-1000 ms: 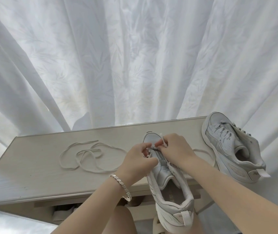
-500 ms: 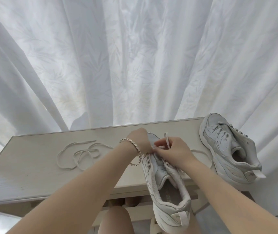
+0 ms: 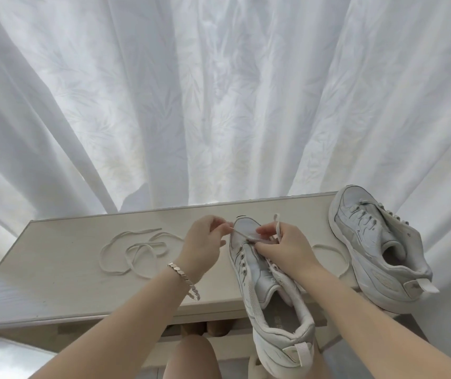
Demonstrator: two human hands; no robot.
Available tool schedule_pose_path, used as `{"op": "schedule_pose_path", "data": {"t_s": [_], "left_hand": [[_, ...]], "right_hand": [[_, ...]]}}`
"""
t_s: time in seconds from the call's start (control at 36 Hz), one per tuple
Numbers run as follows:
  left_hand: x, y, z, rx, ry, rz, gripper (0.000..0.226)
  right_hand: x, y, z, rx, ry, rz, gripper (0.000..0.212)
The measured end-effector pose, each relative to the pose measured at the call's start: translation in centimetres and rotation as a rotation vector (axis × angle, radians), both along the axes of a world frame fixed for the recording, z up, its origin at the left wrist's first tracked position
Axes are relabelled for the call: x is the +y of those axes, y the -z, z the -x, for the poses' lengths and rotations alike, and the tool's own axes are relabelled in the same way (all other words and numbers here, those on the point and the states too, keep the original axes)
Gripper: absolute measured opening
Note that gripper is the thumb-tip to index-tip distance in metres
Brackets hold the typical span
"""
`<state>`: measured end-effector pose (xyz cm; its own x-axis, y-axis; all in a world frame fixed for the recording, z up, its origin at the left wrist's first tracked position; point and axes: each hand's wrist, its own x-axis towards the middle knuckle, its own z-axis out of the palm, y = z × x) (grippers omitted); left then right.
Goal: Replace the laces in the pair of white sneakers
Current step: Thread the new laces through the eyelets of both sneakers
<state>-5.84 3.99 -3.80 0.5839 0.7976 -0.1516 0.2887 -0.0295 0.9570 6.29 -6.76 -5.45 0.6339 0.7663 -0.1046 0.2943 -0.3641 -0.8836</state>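
Note:
A white sneaker [image 3: 271,291] lies toe-away over the table's near edge, its heel hanging off toward me. My left hand [image 3: 205,243] pinches one end of a white lace [image 3: 242,234] stretched across the toe. My right hand [image 3: 284,246] rests on the eyelets and grips the same lace, whose other end sticks up above my fingers. The second white sneaker [image 3: 377,247], laced, sits at the table's right end. A loose white lace [image 3: 136,250] lies coiled on the left of the table.
The pale wooden table [image 3: 54,274] stands against white curtains [image 3: 219,105]. Another loop of lace [image 3: 336,255] lies between the two sneakers. My knees show below the table edge. A bracelet hangs on my left wrist.
My left hand has drawn back left from over the toe, pulling the lace out sideways. My right hand stays on the eyelets. The sneaker has barely shifted.

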Motion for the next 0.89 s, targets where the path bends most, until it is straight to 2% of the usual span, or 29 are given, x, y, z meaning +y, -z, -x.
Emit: {"op": "schedule_pose_path", "data": {"t_s": [0.06, 0.11, 0.22, 0.28, 0.33, 0.44, 0.5, 0.56, 0.61, 0.67, 0.75, 0.83, 0.89], "left_hand": [[-0.2, -0.1, -0.2, -0.187, -0.114, 0.271, 0.020], [-0.2, -0.3, -0.6, -0.296, -0.178, 0.451, 0.020], [-0.1, -1.2, -1.7, -0.477, -0.238, 0.608, 0.026], [0.3, -2.2, -2.0, -0.617, -0.280, 0.620, 0.028], [1.2, -3.4, -2.0, -0.701, -0.363, 0.551, 0.028], [4.5, -5.2, 0.1, -0.774, -0.639, 0.253, 0.026], [6.0, -5.7, 1.6, -0.752, -0.748, 0.055, 0.023], [6.4, -5.9, 2.7, -0.702, -0.805, -0.105, 0.022], [5.6, -5.9, 3.2, -0.639, -0.750, -0.226, 0.023], [4.3, -5.6, 3.1, -0.582, -0.606, -0.265, 0.022], [2.1, -5.5, 2.3, -0.511, -0.355, -0.204, 0.019], [0.6, -4.6, 1.1, -0.207, -0.051, -0.258, 0.007], [0.0, -3.8, 0.1, -0.011, 0.108, -0.330, 0.013]], "right_hand": [[0.2, -0.2, -0.1, -0.039, -0.024, 0.020, 0.023], [0.5, -0.5, -0.2, -0.090, -0.055, 0.060, 0.021], [0.8, -0.7, -0.4, -0.242, -0.057, 0.148, 0.017], [0.9, -0.7, -0.6, -0.287, -0.035, 0.171, 0.019], [0.7, -0.9, -0.9, -0.273, -0.003, 0.185, 0.018], [0.7, -0.9, -1.9, -0.247, 0.068, 0.202, 0.019], [0.8, -1.0, -2.3, -0.230, 0.093, 0.210, 0.025], [1.0, -1.1, -2.5, -0.217, 0.116, 0.205, 0.018], [1.2, -1.0, -2.6, -0.209, 0.130, 0.201, 0.024], [1.4, -1.1, -2.6, -0.215, 0.127, 0.195, 0.027], [1.4, -1.7, -2.3, -0.268, 0.094, 0.148, 0.028], [1.2, -2.5, -2.1, -0.294, 0.018, 0.108, 0.031], [0.9, -2.8, -2.0, -0.307, -0.035, 0.135, 0.020]]}}
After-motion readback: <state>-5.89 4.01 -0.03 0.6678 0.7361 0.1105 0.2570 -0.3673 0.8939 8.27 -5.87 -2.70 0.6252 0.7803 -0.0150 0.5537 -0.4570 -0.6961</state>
